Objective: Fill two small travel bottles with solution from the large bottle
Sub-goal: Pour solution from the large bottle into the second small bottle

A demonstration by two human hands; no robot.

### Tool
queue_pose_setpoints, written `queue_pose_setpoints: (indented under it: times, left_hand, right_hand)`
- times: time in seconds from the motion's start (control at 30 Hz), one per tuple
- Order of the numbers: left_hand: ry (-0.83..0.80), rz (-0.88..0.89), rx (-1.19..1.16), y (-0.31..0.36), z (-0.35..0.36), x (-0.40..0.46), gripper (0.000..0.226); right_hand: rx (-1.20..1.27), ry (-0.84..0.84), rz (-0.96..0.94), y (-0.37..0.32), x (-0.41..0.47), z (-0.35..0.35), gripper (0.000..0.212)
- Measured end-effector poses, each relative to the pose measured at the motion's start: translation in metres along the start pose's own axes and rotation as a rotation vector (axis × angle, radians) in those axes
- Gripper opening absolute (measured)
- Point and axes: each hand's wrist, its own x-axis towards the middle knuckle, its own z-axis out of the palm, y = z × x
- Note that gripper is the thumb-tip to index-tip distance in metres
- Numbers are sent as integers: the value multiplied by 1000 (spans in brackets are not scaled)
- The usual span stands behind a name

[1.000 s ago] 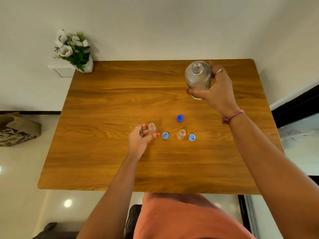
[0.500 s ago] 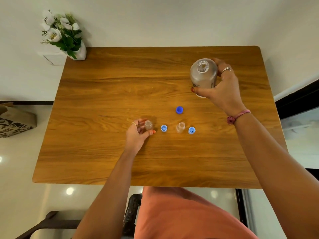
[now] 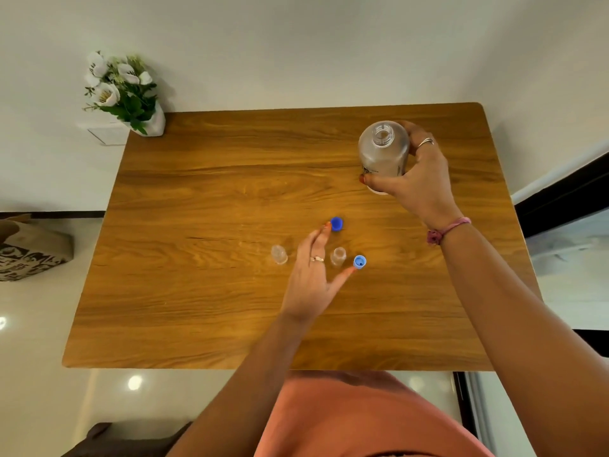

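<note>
The large clear bottle (image 3: 383,153) stands uncapped at the table's far right, and my right hand (image 3: 418,179) grips its side. Two small clear travel bottles stand open near the middle: one (image 3: 279,254) left of my left hand, the other (image 3: 338,256) between its thumb and fingers. My left hand (image 3: 313,275) hovers flat with fingers spread, holding nothing. Its fingertips reach the dark blue cap (image 3: 336,223); its thumb tip is beside a light blue cap (image 3: 359,261). A second light blue cap is hidden under that hand.
The wooden table (image 3: 197,308) has a white vase of flowers (image 3: 128,94) at its far left corner. A patterned bag (image 3: 29,249) sits on the floor to the left. Walls run behind and to the right.
My left hand let go of the left small bottle and moved right, over the caps and the other small bottle. My right hand still holds the large bottle in place.
</note>
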Motion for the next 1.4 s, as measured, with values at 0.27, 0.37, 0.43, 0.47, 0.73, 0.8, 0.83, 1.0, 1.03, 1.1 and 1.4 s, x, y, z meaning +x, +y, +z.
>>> queue_pose_setpoints:
  times: [0.27, 0.37, 0.43, 0.47, 0.73, 0.8, 0.83, 1.0, 1.03, 1.1, 1.4]
  left_hand:
    - [-249, -315, -6, -5, 32, 21, 73]
    - [-213, -327, 2, -7, 37, 22, 61]
    - [-187, -340, -4, -7, 38, 22, 55]
    - [-170, -354, -17, -6, 38, 22, 54]
    - [71, -424, -312, 23, 9, 40, 63]
    - [124, -404, -392, 35, -7, 47, 60]
    - [149, -392, -426, 41, -15, 50, 59]
    - [253, -302, -563, 62, -57, 66, 43]
    - [262, -281, -578, 66, -67, 70, 42]
    - [282, -241, -594, 74, -84, 77, 40]
    - [364, -102, -723, 103, -157, 103, 41]
  right_hand:
    - [9, -15, -26, 5, 4, -11, 87]
    - [8, -23, -33, 9, 6, -14, 87]
    - [-3, -26, -38, 10, 9, -16, 87]
    - [-6, -27, -39, 10, 10, -18, 87]
    - [3, -20, -57, -2, 20, -25, 85]
    - [5, -17, -75, -9, 22, -27, 85]
    - [2, -17, -86, -13, 23, -27, 85]
    - [-25, -19, -120, -38, 27, -27, 85]
    - [-30, -17, -128, -44, 28, -26, 85]
    - [-36, -10, -146, -56, 29, -25, 84]
    - [-198, 68, -291, -121, 39, -34, 76]
